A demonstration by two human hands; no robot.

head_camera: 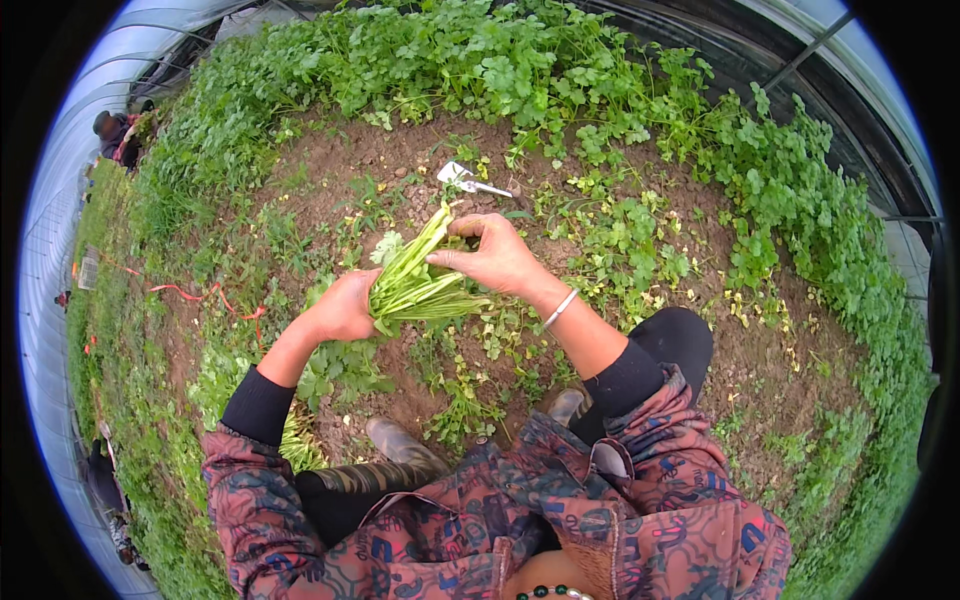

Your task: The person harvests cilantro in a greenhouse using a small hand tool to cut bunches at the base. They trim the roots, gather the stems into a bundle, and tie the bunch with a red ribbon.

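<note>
My left hand grips a bunch of green leafy-herb stems, which look like celery or coriander. Their cut ends fan out to the right, and some leaves show beneath the fist. At the upper right of the bunch, my right hand has its thumb and forefinger against the stems in a pinch; what lies exactly between the fingertips is hard to see. Beyond both hands, a small white flat-bladed hand tool lies on the soil. A pile of stems rests beside my left leg, partly hidden by the sleeve.
Tall leafy plants stand across the far side and right. Loose leaves and yellowed scraps litter the soil between my boots. Red ribbon trails at left. Another person works at far left under the plastic tunnel cover.
</note>
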